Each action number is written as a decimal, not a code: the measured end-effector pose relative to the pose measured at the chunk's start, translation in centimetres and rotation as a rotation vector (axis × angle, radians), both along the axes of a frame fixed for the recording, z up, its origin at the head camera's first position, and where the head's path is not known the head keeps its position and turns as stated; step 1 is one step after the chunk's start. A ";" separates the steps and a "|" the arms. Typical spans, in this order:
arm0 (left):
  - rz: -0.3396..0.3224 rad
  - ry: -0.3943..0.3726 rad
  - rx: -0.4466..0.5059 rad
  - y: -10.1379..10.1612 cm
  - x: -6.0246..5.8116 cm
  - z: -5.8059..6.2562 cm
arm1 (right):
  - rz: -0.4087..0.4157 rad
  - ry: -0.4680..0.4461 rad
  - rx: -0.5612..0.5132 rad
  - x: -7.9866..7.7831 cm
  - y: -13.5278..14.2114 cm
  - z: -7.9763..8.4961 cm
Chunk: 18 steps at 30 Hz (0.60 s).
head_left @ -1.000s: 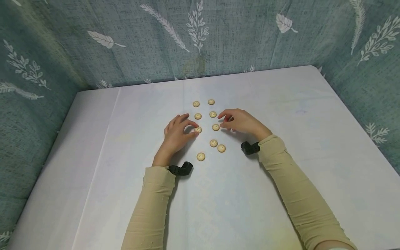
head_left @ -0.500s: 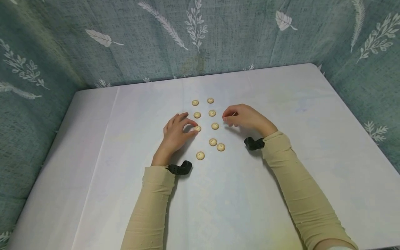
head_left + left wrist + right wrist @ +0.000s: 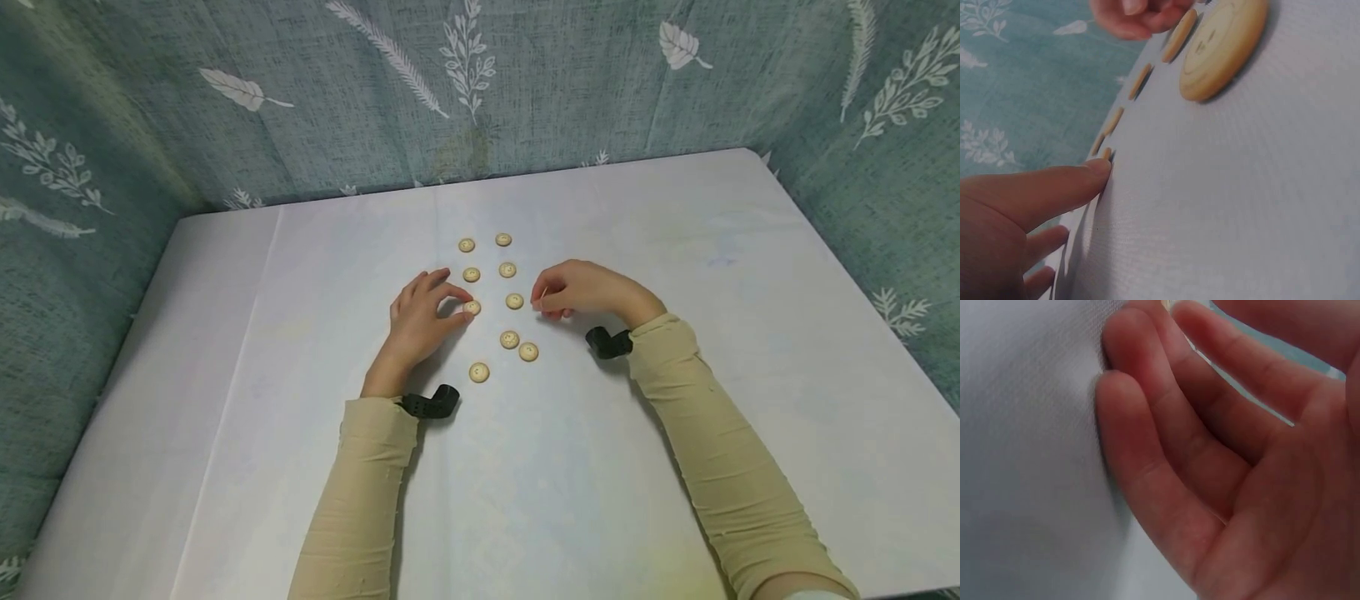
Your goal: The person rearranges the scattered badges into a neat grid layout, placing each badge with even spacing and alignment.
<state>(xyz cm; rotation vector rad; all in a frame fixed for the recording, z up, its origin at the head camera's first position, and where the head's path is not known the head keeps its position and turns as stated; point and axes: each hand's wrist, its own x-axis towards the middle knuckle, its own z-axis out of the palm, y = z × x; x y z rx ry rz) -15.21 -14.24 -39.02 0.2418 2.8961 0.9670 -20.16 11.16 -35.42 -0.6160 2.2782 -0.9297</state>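
My left hand (image 3: 422, 325) pinches a round pale wooden button (image 3: 472, 307) between thumb and forefinger, low at the white cloth. In the left wrist view the thumb (image 3: 1079, 187) presses against that button's edge (image 3: 1107, 153). My right hand (image 3: 573, 290) is just right of another button (image 3: 514, 302), thumb and forefinger drawn together, the other fingers curled. A thin pale sliver shows between them; I cannot tell if it is something held. The right wrist view shows the curled fingers (image 3: 1141, 419) close against the cloth.
Matching buttons lie in two loose columns: one pair (image 3: 467, 245) begins at the back left, with another button (image 3: 503, 239) beside it. Nearer are two close together (image 3: 509, 339) and a single button (image 3: 479, 372). A leaf-patterned green curtain (image 3: 360, 100) surrounds the table's back and sides.
My right hand has drawn back rightward from the right column, lifted briefly, then lowered again with thumb and forefinger closer together. My left hand keeps its pinch on the button in place.
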 end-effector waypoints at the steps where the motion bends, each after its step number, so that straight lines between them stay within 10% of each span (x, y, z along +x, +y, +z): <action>1: 0.000 0.002 0.000 0.0 0.0 0.0 | 0.014 0.003 0.007 0.0 -0.1 0.0; 18: 0.005 -0.002 0.004 0.1 0.0 0.0 | 0.167 0.082 0.101 1.7 -2.4 0.2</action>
